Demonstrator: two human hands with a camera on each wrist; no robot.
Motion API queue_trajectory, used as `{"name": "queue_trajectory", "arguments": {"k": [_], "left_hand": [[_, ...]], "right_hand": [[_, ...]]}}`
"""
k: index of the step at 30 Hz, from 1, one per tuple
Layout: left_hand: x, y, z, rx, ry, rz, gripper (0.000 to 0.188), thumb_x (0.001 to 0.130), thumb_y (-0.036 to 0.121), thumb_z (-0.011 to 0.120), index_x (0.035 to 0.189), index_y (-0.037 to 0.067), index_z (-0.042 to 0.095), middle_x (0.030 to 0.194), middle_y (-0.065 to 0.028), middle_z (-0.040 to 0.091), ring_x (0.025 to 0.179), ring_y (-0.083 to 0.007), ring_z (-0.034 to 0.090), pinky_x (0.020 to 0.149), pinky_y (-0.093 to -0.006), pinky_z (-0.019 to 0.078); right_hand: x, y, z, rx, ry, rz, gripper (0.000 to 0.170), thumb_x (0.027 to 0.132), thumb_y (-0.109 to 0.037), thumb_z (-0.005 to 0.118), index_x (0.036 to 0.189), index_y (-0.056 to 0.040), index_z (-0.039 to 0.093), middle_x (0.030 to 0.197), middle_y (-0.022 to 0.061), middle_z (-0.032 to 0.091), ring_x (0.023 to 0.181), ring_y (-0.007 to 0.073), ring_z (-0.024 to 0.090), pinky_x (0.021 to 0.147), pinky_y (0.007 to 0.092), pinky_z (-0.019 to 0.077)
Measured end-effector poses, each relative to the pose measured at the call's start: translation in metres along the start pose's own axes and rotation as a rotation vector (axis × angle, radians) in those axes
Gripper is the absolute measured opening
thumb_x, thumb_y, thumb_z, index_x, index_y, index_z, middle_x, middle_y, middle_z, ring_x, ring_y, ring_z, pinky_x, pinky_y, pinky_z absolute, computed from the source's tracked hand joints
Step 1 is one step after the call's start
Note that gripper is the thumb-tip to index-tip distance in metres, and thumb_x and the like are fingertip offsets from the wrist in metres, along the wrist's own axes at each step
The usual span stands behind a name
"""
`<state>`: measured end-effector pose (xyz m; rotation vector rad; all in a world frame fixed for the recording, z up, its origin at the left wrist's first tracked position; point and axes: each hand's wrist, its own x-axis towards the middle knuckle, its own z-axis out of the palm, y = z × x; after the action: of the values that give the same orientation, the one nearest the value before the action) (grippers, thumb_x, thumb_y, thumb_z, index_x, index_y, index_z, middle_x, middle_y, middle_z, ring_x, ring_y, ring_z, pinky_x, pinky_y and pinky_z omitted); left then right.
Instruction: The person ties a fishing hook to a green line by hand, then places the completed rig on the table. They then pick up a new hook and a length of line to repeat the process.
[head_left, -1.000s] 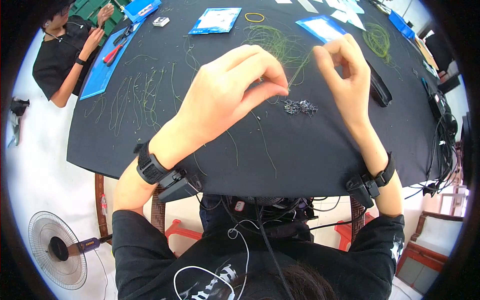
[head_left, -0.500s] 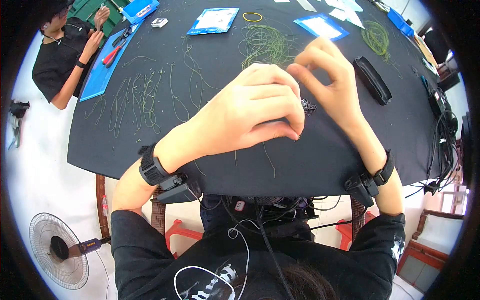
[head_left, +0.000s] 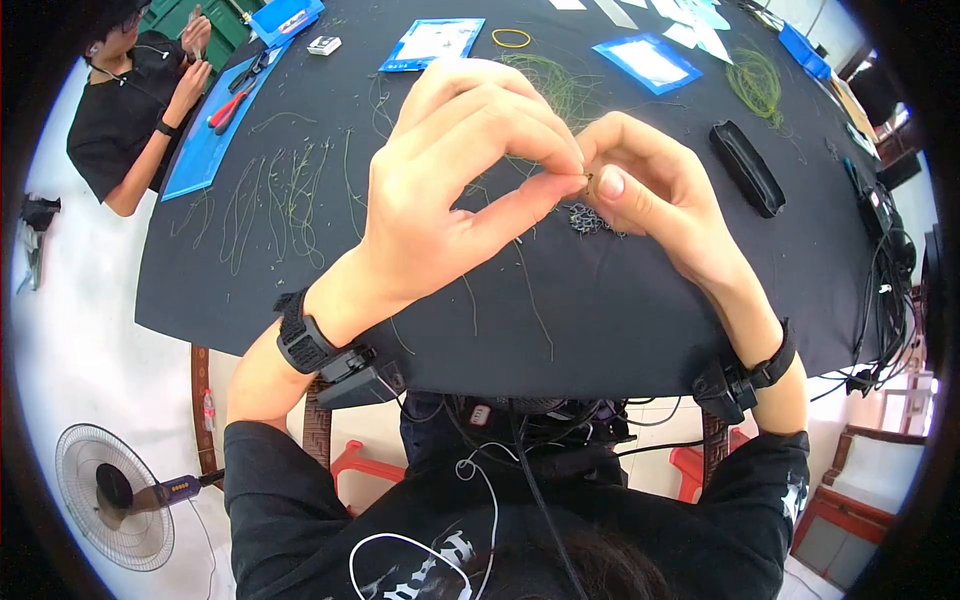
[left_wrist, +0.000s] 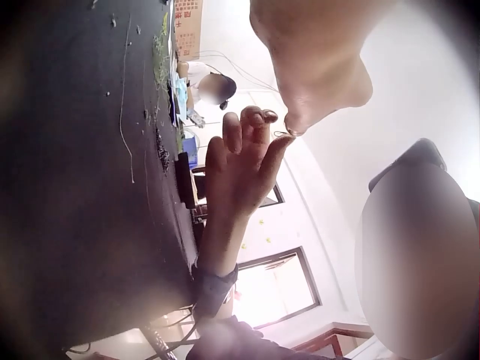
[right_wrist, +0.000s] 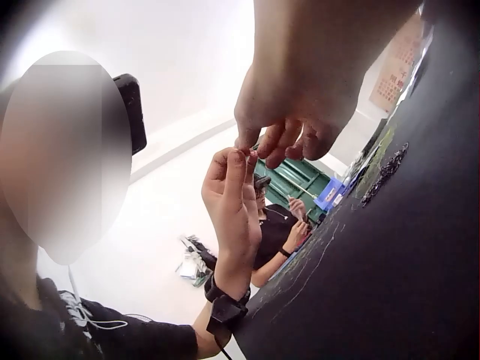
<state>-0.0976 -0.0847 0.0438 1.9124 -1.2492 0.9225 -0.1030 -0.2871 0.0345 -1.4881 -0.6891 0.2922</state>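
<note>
At their fingertips, my left hand (head_left: 450,190) and right hand (head_left: 655,200) meet above the table. Thumb and index finger of the left pinch a tiny dark hook-like piece (head_left: 589,182). The right thumb and index finger close on the same piece from the other side. A thin curved bit of it shows between the fingertips in the left wrist view; the rest is hidden by the fingers. Just beneath the right hand lies a small heap of dark metal hook-like pieces (head_left: 590,220). Behind the hands, a loose tangle of green line (head_left: 550,85) is partly covered.
Cut lengths of green line (head_left: 290,200) lie at the left. A black open case (head_left: 747,168) sits at the right, with a green coil (head_left: 753,85) beyond. Blue-edged packets (head_left: 648,62) and a yellow band (head_left: 511,38) lie farther back. Another person (head_left: 125,110) sits at the far left.
My hands were apart; the left dipped toward me and right, then went back up. The right has turned, and both hands' fingertips now meet at the small piece.
</note>
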Motion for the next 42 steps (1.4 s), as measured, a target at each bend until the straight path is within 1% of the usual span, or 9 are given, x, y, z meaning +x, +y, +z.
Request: {"name": "queue_trajectory", "arguments": {"k": [6, 9, 11, 15, 17, 30, 33, 35, 42], "left_hand": [[0.000, -0.001, -0.001, 0.007, 0.009, 0.008, 0.021, 0.063, -0.004, 0.071, 0.080, 0.006, 0.062, 0.082, -0.0032, 0.065, 0.085, -0.0200, 0.055, 0.078, -0.0302, 0.0429], [0.000, -0.002, -0.001, 0.020, 0.001, 0.009, 0.020, 0.063, -0.004, 0.071, 0.079, 0.006, 0.062, 0.082, -0.0033, 0.064, 0.084, -0.0201, 0.055, 0.078, -0.0301, 0.0429], [-0.001, -0.003, 0.000, 0.036, 0.000, 0.010, 0.020, 0.064, -0.004, 0.071, 0.079, 0.006, 0.062, 0.081, -0.0033, 0.064, 0.084, -0.0202, 0.056, 0.078, -0.0302, 0.0429], [-0.001, -0.005, 0.001, 0.065, -0.002, 0.005, 0.019, 0.064, -0.004, 0.070, 0.078, 0.006, 0.061, 0.081, -0.0031, 0.064, 0.084, -0.0206, 0.056, 0.079, -0.0308, 0.0433], [-0.002, -0.005, 0.002, 0.066, 0.002, 0.005, 0.019, 0.064, -0.004, 0.070, 0.078, 0.006, 0.061, 0.081, -0.0030, 0.064, 0.085, -0.0208, 0.056, 0.079, -0.0310, 0.0435], [0.000, -0.005, -0.004, 0.130, 0.010, 0.112, 0.022, 0.060, -0.004, 0.072, 0.076, 0.006, 0.063, 0.082, -0.0026, 0.065, 0.088, -0.0207, 0.057, 0.079, -0.0313, 0.0446], [-0.001, -0.006, -0.004, 0.121, 0.014, 0.109, 0.022, 0.059, -0.005, 0.073, 0.075, 0.007, 0.063, 0.081, -0.0028, 0.065, 0.087, -0.0210, 0.057, 0.077, -0.0312, 0.0450], [0.000, -0.006, -0.004, 0.123, 0.017, 0.118, 0.023, 0.059, -0.005, 0.073, 0.075, 0.007, 0.063, 0.081, -0.0029, 0.065, 0.087, -0.0212, 0.057, 0.077, -0.0311, 0.0453], [0.000, -0.005, -0.004, 0.123, 0.026, 0.120, 0.024, 0.058, -0.005, 0.074, 0.076, 0.007, 0.063, 0.082, -0.0033, 0.064, 0.086, -0.0217, 0.057, 0.076, -0.0302, 0.0458]], "right_hand": [[-0.002, -0.001, -0.001, 0.041, -0.019, 0.028, 0.018, 0.088, -0.016, 0.059, 0.095, -0.0008, 0.055, 0.087, 0.0016, 0.059, 0.080, 0.0049, 0.053, 0.071, 0.0192, 0.0423], [-0.001, -0.002, 0.000, 0.006, 0.057, 0.042, 0.015, 0.087, -0.014, 0.060, 0.092, -0.0016, 0.054, 0.083, 0.0011, 0.057, 0.077, 0.0051, 0.052, 0.067, 0.0197, 0.0427], [0.002, 0.003, 0.004, -0.090, 0.135, -0.210, 0.013, 0.086, -0.012, 0.060, 0.090, -0.0015, 0.055, 0.080, 0.0007, 0.056, 0.074, 0.0056, 0.051, 0.065, 0.0204, 0.0435], [0.002, 0.002, 0.004, -0.292, 0.220, -0.234, 0.011, 0.086, -0.011, 0.060, 0.087, -0.0005, 0.055, 0.077, 0.0003, 0.055, 0.073, 0.0059, 0.051, 0.063, 0.0214, 0.0444], [0.004, 0.008, 0.002, -0.356, 0.243, -0.354, 0.011, 0.085, -0.010, 0.059, 0.086, 0.0000, 0.055, 0.077, 0.0001, 0.054, 0.073, 0.0053, 0.051, 0.064, 0.0207, 0.0444], [0.002, 0.006, 0.006, -0.277, 0.213, -0.303, 0.010, 0.086, -0.009, 0.059, 0.087, 0.0004, 0.055, 0.080, 0.0008, 0.054, 0.075, 0.0050, 0.050, 0.063, 0.0205, 0.0448], [0.002, 0.006, 0.006, -0.295, 0.185, -0.331, 0.008, 0.086, -0.007, 0.058, 0.087, 0.0003, 0.054, 0.080, 0.0006, 0.053, 0.076, 0.0047, 0.050, 0.064, 0.0198, 0.0447], [0.000, 0.004, 0.007, -0.221, 0.157, -0.264, 0.007, 0.085, -0.005, 0.057, 0.088, 0.0004, 0.054, 0.081, 0.0001, 0.053, 0.076, 0.0039, 0.050, 0.064, 0.0188, 0.0443], [-0.001, 0.005, 0.007, -0.187, 0.113, -0.243, 0.006, 0.085, -0.004, 0.055, 0.089, 0.0006, 0.052, 0.083, -0.0004, 0.051, 0.076, 0.0034, 0.048, 0.063, 0.0185, 0.0439]]}}
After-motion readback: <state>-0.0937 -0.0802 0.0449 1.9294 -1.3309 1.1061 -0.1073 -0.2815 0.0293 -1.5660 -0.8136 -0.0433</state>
